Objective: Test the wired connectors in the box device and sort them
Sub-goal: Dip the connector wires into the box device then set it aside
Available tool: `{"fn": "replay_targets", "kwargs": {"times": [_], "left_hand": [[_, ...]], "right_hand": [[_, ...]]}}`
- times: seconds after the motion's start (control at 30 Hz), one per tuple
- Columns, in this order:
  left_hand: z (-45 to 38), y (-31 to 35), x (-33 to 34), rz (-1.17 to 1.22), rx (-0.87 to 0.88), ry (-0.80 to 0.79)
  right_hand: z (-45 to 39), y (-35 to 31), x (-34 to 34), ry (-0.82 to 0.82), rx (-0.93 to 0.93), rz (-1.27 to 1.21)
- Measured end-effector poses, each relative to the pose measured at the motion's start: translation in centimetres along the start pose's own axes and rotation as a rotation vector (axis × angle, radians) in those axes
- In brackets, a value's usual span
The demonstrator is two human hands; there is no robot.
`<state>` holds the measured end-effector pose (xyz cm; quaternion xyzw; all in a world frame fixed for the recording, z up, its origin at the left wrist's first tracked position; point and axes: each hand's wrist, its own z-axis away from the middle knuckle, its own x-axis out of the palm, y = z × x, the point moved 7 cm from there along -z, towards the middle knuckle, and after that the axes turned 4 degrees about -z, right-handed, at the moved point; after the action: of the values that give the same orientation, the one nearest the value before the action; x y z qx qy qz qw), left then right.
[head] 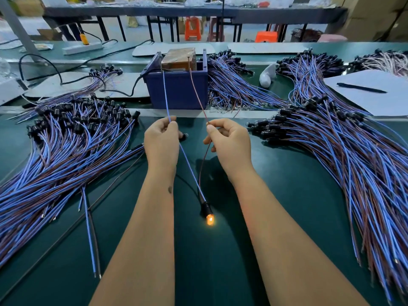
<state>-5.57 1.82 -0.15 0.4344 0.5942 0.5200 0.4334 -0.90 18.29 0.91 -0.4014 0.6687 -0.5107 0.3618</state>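
Note:
A dark blue box device (176,89) stands at the middle of the green table, with a brown block inside it. My left hand (162,141) pinches a blue wire (166,100) whose far end reaches into the box. My right hand (229,140) pinches a brown wire (196,91) that also runs up to the box. Both wires meet below my hands at a black connector (206,206) hanging between my forearms, and its small lamp (210,219) glows orange.
Large piles of blue-and-brown wired connectors lie at the left (66,146), at the right (342,155) and behind the box (234,85). White paper with a black pen (362,87) sits far right. A black cable (66,74) and a power strip (82,47) lie at the back left.

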Motion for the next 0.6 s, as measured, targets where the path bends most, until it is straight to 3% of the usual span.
{"fn": "replay_targets", "kwargs": {"times": [0.13, 0.23, 0.43, 0.6], "left_hand": [[0.5, 0.1, 2.3, 0.138, -0.053, -0.216], [0.9, 0.2, 3.2, 0.158, -0.058, -0.275], [1.0, 0.2, 3.2, 0.135, -0.028, -0.287], [0.3, 0.3, 1.6, 0.300, -0.059, -0.141]], "right_hand": [[0.4, -0.7, 1.1, -0.047, -0.076, -0.001], [0.4, -0.4, 1.5, -0.059, -0.087, 0.035], [0.2, -0.1, 1.5, -0.108, -0.056, 0.055], [0.5, 0.2, 2.2, -0.236, 0.005, 0.079]]}}
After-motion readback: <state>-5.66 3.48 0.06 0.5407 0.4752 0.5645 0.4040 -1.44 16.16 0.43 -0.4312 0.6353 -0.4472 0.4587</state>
